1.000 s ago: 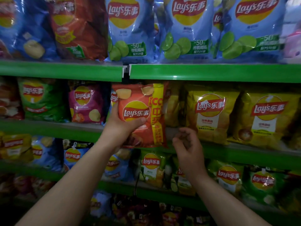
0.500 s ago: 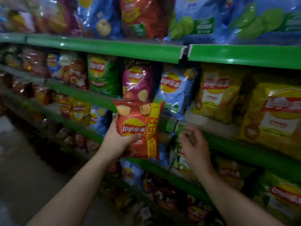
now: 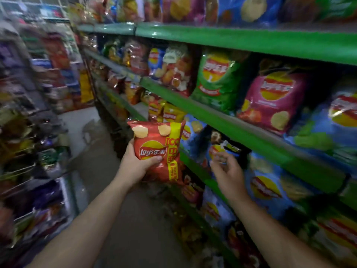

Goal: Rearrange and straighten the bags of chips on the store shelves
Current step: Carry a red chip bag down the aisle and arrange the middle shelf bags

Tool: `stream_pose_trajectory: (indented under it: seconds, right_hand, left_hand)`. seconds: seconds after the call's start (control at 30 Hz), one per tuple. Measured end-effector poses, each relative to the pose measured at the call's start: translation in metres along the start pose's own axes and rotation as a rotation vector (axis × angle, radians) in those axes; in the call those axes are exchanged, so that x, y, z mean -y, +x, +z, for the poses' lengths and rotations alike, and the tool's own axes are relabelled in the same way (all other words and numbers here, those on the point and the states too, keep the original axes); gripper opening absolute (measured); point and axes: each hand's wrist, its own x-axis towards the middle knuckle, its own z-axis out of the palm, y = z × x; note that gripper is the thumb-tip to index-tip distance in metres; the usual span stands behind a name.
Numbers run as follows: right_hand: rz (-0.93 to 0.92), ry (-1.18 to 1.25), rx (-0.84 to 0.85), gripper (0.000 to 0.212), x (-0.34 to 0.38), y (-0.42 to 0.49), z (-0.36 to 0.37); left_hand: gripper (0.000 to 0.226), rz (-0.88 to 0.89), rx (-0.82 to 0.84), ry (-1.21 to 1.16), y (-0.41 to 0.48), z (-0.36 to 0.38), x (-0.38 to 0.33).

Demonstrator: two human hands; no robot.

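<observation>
A: While your left hand grips the red chip bag upright in the aisle, thumb across its front, where is your right?

B: Your right hand hovers just beside it, fingers loosely curled, holding nothing; beyond it runs the green shelf edge; a green bag and a magenta bag stand above.
</observation>
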Motion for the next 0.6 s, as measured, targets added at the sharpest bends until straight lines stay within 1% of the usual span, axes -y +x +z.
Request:
stream_pose_trajectory:
  seconds: [0.1, 0.2, 0.27, 0.43, 0.53, 0.6]
  right_hand:
    - [0.044, 0.014, -0.013, 0.022, 0.000, 0.032, 0.052]
    - [0.189, 0.061, 0.028, 0.025, 0.000, 0.065, 0.098]
    - [0.251, 0.071, 0.057, 0.028, -0.001, 0.086, 0.124]
    - [0.271, 0.158, 0.109, 0.034, -0.011, 0.142, 0.176]
    - [0.293, 0.136, 0.089, 0.047, -0.027, 0.187, 0.206]
    - [0.321, 0.108, 0.051, 0.062, -0.039, 0.219, 0.227]
  left_hand:
    - [0.094, 0.000, -0.036, 0.034, 0.039, -0.030, 0.014]
    - [0.095, -0.007, -0.053, 0.056, 0.074, -0.055, 0.024]
    - [0.099, -0.017, -0.053, 0.067, 0.096, -0.068, 0.030]
    - [0.100, -0.056, -0.054, 0.064, 0.156, -0.083, 0.044]
    - [0.098, -0.066, -0.050, 0.066, 0.197, -0.083, 0.054]
    - [0.098, -0.072, -0.035, 0.073, 0.225, -0.080, 0.062]
